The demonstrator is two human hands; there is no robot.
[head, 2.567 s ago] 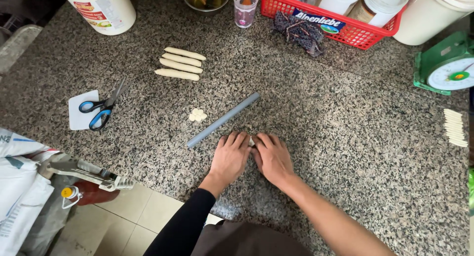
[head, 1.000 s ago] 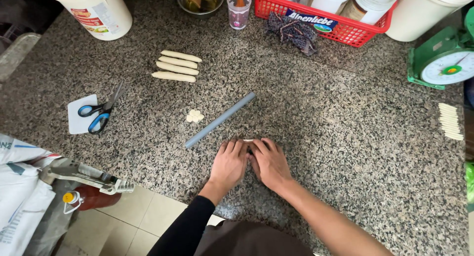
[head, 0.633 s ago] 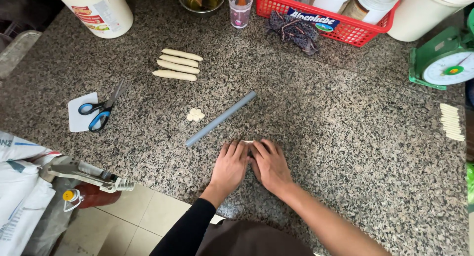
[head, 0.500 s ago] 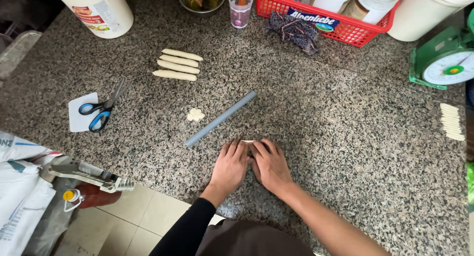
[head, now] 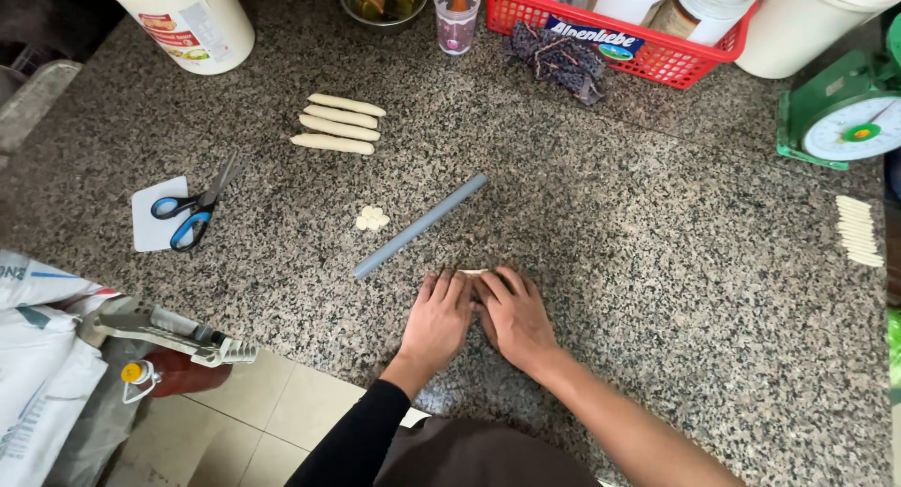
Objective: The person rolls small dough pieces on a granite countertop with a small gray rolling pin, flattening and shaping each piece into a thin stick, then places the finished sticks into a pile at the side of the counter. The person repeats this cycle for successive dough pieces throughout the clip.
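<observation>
- 2 hands on the granite counter (head: 657, 262), side by side near its front edge, index fingers touching.
- Left hand (head: 439, 320): flat, palm down, fingers together and stretched forward, pressing on the dough piece (head: 472, 273); grips nothing.
- Right hand (head: 514, 316): flat, palm down, fingers close together, angled toward the left hand, also on the dough piece; grips nothing.
- Dough piece: 1, pale, only a small sliver shows at the fingertips of both hands; the rest is hidden under them, shape cannot be told.
- 1 grey rolling rod (head: 420, 225), lying diagonally just beyond the left hand, not touching it.
- 1 small cluster of pale dough bits (head: 372, 218), just left of the rod; exact count too small to tell.
- 4 rolled dough sticks (head: 340, 124), lying parallel in a stack-like row, well beyond the hands.
- 1 pair of blue-handled scissors (head: 192, 213), partly on 1 white card (head: 155, 226), far left.
- 1 row of thin pale strips (head: 858, 230) at the right edge; too many and too fine to count.
- 1 green scale (head: 845, 112), upper right.
- 1 red basket (head: 694, 51) at the back with jars in it.
- 1 white bucket (head: 192, 18), upper left.
- 1 clear cup (head: 457, 18) beside 1 metal bowl (head: 380, 4).
- 1 dark cloth bundle (head: 558, 55) in front of the basket.
</observation>
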